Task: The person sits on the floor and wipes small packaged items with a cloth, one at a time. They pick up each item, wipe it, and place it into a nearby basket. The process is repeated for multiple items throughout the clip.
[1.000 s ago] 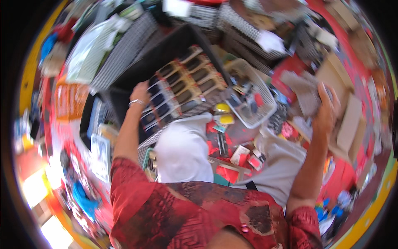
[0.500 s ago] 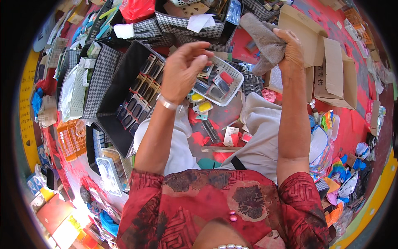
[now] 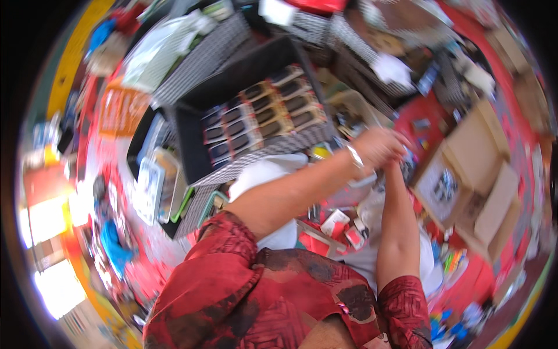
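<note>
My left hand (image 3: 376, 148), with a silver band at the wrist, reaches across to the right and is smeared by motion. It overlaps my right hand (image 3: 397, 158), whose fingers are mostly hidden behind it. Whether either hand holds anything cannot be made out. Left of the hands sits an open black box (image 3: 187, 131) with rows of dark oblong items (image 3: 268, 110) in packages. A pale plastic tray (image 3: 367, 104) with small dark things lies just beyond my left hand. Below the hands, near my lap, is a small white card (image 3: 335, 223).
An open cardboard box (image 3: 478, 142) stands at the right, holding some small things. Patterned fabric bins (image 3: 203, 61) and an orange basket (image 3: 123, 107) crowd the far left. A clear plastic container (image 3: 149, 189) stands at the near left. Colourful packets (image 3: 455, 262) lie at the lower right.
The view has turned and blurred. My left hand has crossed rightward to my right hand, which has come down nearer my lap. The grey-brown cloth formerly in my right hand cannot be made out there.
</note>
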The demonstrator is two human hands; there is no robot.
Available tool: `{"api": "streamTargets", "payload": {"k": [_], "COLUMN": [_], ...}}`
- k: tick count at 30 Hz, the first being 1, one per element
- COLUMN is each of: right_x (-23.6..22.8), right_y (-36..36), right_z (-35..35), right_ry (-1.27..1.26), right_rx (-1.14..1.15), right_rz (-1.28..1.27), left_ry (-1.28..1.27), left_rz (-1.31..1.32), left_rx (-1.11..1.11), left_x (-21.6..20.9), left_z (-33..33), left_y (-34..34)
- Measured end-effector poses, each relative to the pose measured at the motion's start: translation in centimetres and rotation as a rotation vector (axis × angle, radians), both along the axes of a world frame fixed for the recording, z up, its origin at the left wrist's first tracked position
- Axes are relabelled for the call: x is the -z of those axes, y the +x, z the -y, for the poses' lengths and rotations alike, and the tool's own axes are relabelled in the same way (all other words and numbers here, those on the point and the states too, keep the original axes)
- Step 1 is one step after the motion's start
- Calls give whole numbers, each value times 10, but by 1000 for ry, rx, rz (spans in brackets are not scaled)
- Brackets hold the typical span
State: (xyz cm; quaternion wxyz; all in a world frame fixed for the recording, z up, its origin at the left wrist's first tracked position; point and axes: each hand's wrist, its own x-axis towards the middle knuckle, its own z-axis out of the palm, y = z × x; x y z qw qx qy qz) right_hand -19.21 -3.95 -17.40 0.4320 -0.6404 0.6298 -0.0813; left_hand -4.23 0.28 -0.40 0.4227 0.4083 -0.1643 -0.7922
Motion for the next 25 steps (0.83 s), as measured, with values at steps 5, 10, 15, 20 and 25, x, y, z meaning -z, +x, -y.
{"api": "streamTargets", "payload": {"k": [5, 10, 15, 20, 25], "right_x": [22, 32, 40, 54, 57], "right_y": [-8, -7, -1, 13, -9], "right_z": [-31, -38, -45, -32, 0], "right_ry": [30, 38, 43, 30, 53], "right_rx": [-57, -50, -56, -72, -15], "right_rz": [-226, -325, -379, -392, -402], "left_ry": [20, 20, 57, 33, -17], "left_rz": [11, -14, -50, -74, -81], "left_rx": [-46, -71, -47, -146, -277], "left_x": [-9, -5, -22, -30, -27], "left_z": [-2, -4, -9, -8, -1], "left_y": [-15, -6, 9, 35, 73]}}
